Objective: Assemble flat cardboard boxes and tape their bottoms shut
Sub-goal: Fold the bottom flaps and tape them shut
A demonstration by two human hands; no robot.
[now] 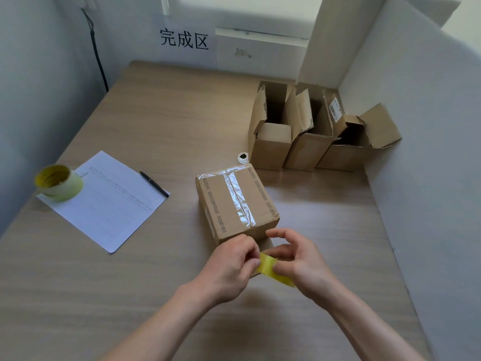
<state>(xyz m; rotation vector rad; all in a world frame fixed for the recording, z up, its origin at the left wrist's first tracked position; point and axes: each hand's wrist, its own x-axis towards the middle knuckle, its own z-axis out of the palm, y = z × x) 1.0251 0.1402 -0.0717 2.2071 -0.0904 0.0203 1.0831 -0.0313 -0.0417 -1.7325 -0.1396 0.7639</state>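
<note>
Wood-grain table [156, 121] carries the box [235, 204], taped bottom up, just beyond both hands. A yellow tape strip [273, 269] is pinched between left hand [231, 264] and right hand [299, 264] (lengthwise left-to-right), across the box's near edge.

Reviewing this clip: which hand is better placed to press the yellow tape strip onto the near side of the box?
Probably the left hand. It pinches the end of the tape strip right against the box, while the right hand holds the strip's other end, farther from the cardboard.
</note>
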